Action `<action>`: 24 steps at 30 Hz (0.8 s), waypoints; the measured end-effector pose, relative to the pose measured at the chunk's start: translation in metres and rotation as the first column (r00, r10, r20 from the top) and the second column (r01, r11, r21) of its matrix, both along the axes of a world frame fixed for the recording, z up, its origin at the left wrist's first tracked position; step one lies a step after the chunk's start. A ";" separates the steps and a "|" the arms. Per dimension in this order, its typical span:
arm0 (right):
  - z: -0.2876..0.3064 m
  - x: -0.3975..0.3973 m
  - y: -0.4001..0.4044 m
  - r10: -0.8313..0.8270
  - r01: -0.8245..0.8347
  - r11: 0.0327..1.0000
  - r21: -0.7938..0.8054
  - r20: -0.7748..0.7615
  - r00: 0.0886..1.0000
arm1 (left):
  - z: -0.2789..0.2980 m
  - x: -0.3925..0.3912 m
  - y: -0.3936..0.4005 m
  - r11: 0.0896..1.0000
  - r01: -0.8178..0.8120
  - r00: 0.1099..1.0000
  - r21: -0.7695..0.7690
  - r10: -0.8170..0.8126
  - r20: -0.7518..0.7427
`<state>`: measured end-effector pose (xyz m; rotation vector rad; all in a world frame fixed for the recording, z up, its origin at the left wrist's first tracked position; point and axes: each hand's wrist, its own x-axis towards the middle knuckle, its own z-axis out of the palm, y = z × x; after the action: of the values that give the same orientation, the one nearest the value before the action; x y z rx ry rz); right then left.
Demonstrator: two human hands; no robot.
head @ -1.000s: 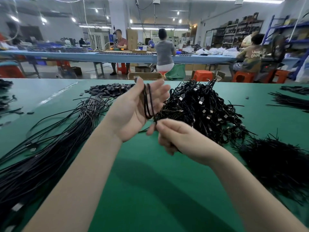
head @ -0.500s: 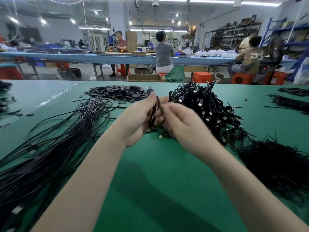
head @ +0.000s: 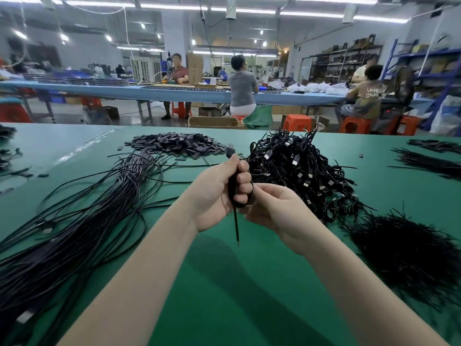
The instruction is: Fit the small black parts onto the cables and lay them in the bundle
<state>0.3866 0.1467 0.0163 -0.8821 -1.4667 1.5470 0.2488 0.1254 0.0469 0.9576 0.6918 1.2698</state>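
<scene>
Green matting covers the workbench (head: 224,308), and behind it other workers sit at a long blue table (head: 159,92) in a strip-lit workshop. Both bare forearms reach forward over the mat and meet at its middle: the left hand (head: 219,193) is fisted around a coiled black cable (head: 232,188), its plug (head: 230,149) sticking up past the thumb and a loose end (head: 236,228) hanging below, while the right hand (head: 277,211) sits just beside it, fingers curled, fingertips at the coil's loop. Small black parts (head: 174,144) lie heaped at the far edge, loose long cables (head: 74,221) spread to the left, and the bundle (head: 299,171) of coiled cables lies just behind the hands.
</scene>
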 end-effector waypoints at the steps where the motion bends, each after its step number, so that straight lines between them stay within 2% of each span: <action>1: 0.000 0.000 0.001 -0.016 0.015 1.000 -0.024 -0.034 0.999 | -0.002 0.000 0.001 1.000 -0.028 0.999 -0.001 0.028 -0.034; 4: -0.003 0.001 0.006 -0.052 0.044 0.996 -0.082 -0.098 0.994 | -0.004 0.001 0.005 0.992 -0.125 0.980 0.019 0.127 -0.150; 8: -0.011 -0.002 0.007 -0.100 0.094 0.988 0.126 0.039 0.994 | -0.009 0.006 0.005 0.986 -0.160 0.969 0.044 0.165 -0.186; 11: -0.012 -0.001 0.008 -0.122 0.113 0.983 0.147 0.052 0.991 | -0.012 0.008 0.006 0.985 -0.160 0.958 0.065 0.171 -0.230; 15: -0.008 0.002 0.006 -0.043 0.024 0.977 0.211 0.086 0.995 | -0.015 0.012 0.008 0.980 -0.182 0.955 0.075 0.195 -0.224; 17: -0.010 0.002 0.003 -0.051 -0.010 0.942 0.336 0.173 0.984 | -0.017 0.014 0.009 0.987 -0.152 0.970 0.054 0.160 -0.184; 20: -0.016 0.001 0.004 -0.248 -0.026 0.830 0.557 0.411 0.877 | -0.021 0.019 0.009 0.986 -0.161 0.971 0.041 0.165 -0.171; 22: -0.018 -0.002 0.002 -0.358 -0.015 0.789 0.614 0.479 0.802 | -0.024 0.022 0.011 0.973 -0.220 0.950 0.074 0.231 -0.209; 24: -0.023 -0.005 0.001 -0.490 0.004 0.751 0.661 0.553 0.674 | -0.028 0.027 0.013 0.952 -0.280 0.912 0.122 0.303 -0.277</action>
<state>0.3819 0.1472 -0.0064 -1.2650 -2.0875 0.3861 0.2758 0.1383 0.0187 1.1530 1.0542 1.4391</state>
